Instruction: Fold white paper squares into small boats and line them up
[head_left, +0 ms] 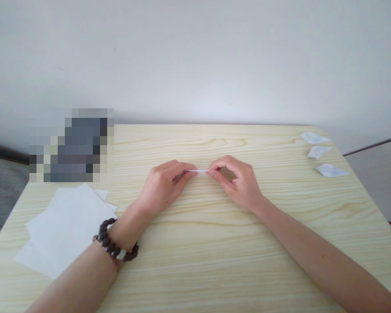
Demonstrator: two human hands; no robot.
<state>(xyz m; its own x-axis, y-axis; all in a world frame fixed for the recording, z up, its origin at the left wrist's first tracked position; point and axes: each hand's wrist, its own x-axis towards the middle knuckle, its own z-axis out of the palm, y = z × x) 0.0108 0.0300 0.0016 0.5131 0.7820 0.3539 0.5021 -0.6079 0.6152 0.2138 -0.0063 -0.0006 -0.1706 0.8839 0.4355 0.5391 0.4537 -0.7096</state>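
A thin strip of folded white paper (202, 171), seen nearly edge-on, spans the gap between my two hands over the middle of the table. My left hand (166, 182) pinches its left end between thumb and fingers, and a dark beaded bracelet circles that wrist. At the other end, my right hand (236, 180) grips the paper with thumb and forefinger. Most of the paper's shape is hidden by the fingertips and the flat angle.
Loose white sheets (68, 226) lie overlapping at the left, partly under my left forearm. Behind them is a pixelated dark object (78, 148). Three folded paper pieces (319, 152) sit along the right edge of the wooden table (195, 261). A pale wall (195, 65) stands behind.
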